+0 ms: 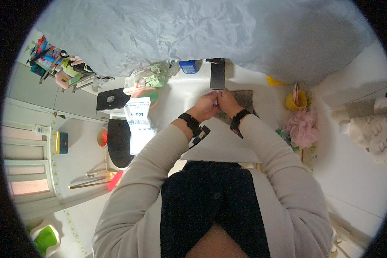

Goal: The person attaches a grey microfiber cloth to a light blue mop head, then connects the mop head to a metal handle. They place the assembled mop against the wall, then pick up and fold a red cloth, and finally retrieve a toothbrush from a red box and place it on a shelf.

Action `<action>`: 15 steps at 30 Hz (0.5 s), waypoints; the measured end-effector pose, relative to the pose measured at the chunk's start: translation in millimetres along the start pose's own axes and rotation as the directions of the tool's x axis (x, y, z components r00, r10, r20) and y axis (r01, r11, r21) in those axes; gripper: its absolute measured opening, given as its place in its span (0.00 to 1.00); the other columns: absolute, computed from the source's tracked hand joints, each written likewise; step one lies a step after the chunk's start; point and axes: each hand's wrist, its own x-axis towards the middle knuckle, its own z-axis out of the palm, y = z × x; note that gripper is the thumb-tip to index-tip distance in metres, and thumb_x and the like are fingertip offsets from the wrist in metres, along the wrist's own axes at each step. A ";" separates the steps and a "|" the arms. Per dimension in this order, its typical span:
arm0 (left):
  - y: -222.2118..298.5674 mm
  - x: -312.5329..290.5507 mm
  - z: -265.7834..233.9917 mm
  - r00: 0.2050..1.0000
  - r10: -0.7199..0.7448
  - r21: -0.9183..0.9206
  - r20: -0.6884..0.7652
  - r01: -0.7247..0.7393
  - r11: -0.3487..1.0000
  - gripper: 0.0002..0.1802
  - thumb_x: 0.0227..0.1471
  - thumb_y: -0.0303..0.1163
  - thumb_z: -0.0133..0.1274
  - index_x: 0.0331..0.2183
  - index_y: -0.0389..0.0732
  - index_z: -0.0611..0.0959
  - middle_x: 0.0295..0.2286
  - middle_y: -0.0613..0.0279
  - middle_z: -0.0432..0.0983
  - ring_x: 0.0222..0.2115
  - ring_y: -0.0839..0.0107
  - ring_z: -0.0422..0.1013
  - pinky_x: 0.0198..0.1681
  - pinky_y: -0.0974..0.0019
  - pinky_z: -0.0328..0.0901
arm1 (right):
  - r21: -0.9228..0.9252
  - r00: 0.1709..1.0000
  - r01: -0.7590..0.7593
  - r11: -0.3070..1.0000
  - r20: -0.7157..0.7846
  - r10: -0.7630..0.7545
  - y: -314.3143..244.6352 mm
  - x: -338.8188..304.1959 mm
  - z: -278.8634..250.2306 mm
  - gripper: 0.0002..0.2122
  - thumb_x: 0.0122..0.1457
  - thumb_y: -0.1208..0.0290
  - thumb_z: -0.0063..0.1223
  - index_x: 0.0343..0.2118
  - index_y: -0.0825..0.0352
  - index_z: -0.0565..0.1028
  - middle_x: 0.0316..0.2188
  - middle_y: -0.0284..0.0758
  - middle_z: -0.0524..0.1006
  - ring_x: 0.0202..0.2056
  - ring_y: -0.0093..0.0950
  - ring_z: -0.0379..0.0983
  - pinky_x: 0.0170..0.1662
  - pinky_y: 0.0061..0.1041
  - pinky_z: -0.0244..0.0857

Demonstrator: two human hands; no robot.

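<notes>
My left hand (205, 105) and my right hand (228, 103) meet over a white basin (206, 146). Both are closed, fingertips together, and whatever is between them is too small or hidden to make out. Directly beyond the fingertips is a dark grey, flat-bar faucet (218, 76). A grey-brown cloth (247, 99) shows behind and beside my right hand; I cannot tell whether the fingers grip it. Each wrist wears a black band.
Left of the basin stand a white printed bag (138, 114) and green-and-white plastic packaging (156, 77). A blue container (188, 66) sits by the faucet. To the right are a yellow cup (296, 101) and a pink bath puff (303, 127). Pale crinkled sheeting (193, 30) spans the far side.
</notes>
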 end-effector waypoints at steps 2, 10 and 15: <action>3.7 4.0 -15.4 0.991 0.011 0.219 -0.131 0.018 0.976 0.18 0.61 0.35 0.39 0.49 0.35 0.68 0.41 0.57 0.70 0.43 0.62 0.68 0.47 0.59 0.65 | -0.033 0.999 0.044 0.998 -0.010 -0.044 -15.7 -3.1 -11.5 0.12 0.59 0.69 0.43 0.36 0.73 0.74 0.30 0.39 0.78 0.31 0.29 0.73 0.34 0.30 0.65; 6.0 19.1 -33.0 0.988 0.063 -0.101 -0.142 -0.078 0.992 0.25 0.63 0.44 0.29 0.48 0.34 0.69 0.42 0.54 0.71 0.43 0.61 0.68 0.52 0.56 0.60 | 0.119 0.913 0.385 0.915 -0.191 -0.359 -62.0 -22.9 21.9 0.12 0.61 0.74 0.37 0.44 0.72 0.70 0.37 0.45 0.76 0.41 0.40 0.72 0.45 0.34 0.63; 13.9 -3.8 2.0 0.999 0.003 -0.104 0.051 0.003 0.995 0.37 0.60 0.56 0.22 0.54 0.35 0.63 0.51 0.53 0.64 0.53 0.58 0.60 0.59 0.56 0.51 | 0.080 0.958 0.286 0.955 -0.059 -0.282 -40.5 -15.6 1.4 0.13 0.61 0.73 0.35 0.44 0.73 0.67 0.36 0.48 0.75 0.40 0.45 0.71 0.44 0.39 0.64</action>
